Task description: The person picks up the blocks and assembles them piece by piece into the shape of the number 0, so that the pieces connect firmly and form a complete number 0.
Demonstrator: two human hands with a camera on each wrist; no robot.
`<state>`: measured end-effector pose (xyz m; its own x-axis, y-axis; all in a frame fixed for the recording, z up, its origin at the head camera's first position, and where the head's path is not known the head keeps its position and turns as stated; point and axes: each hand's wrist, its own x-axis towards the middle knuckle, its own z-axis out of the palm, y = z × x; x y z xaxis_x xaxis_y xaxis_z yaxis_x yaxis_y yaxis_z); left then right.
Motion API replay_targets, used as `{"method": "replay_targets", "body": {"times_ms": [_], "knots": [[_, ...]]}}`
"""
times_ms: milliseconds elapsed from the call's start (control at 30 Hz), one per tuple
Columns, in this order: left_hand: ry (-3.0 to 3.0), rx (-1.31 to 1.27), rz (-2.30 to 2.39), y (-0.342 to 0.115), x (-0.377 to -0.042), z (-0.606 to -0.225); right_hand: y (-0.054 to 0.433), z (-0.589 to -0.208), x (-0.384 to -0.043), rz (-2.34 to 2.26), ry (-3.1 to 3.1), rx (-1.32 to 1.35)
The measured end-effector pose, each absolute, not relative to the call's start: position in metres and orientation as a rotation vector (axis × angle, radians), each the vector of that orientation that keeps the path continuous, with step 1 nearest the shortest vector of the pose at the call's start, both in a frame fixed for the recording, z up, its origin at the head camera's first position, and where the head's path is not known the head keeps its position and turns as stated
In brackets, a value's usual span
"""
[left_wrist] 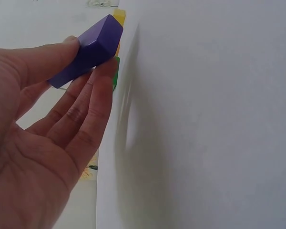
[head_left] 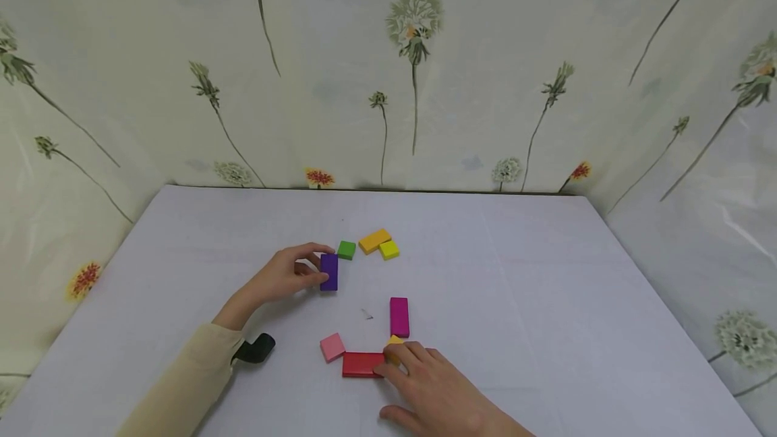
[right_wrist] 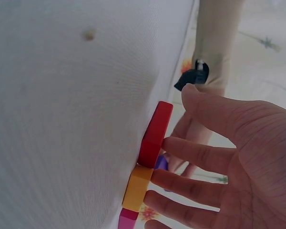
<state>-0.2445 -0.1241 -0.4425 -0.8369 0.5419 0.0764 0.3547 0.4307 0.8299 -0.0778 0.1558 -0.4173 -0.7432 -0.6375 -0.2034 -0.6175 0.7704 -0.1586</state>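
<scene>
My left hand (head_left: 285,274) pinches a purple rectangular block (head_left: 329,272) between thumb and fingers. In the left wrist view, the purple block (left_wrist: 93,50) is tilted and held off the white surface. A small green block (head_left: 347,250) sits just beyond it. My right hand (head_left: 434,386) has its fingers stretched out at the near side, with the thumb apart. Its fingertips touch a red rectangular block (right_wrist: 156,136) and an orange-yellow block (right_wrist: 137,188), which lie end to end. Fingers partly cover both blocks in the head view.
An orange block (head_left: 374,241) and a yellow block (head_left: 389,249) touch at the far side. A magenta block (head_left: 399,317) stands beyond the orange-yellow one. The pink block (head_left: 332,347) meets the red block's left corner. White cloth covers the table (head_left: 516,275); flowered sheeting (head_left: 461,86) surrounds it.
</scene>
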Motion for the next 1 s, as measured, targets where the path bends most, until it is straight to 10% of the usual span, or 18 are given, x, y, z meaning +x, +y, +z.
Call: {"method": "replay_targets", "body": {"times_ms": [1000], "knots": [[2.405,0.828,1.296,-0.126,-0.231,-0.444,0.155,-0.416,-0.077,-0.105,2.712,-0.968]]}}
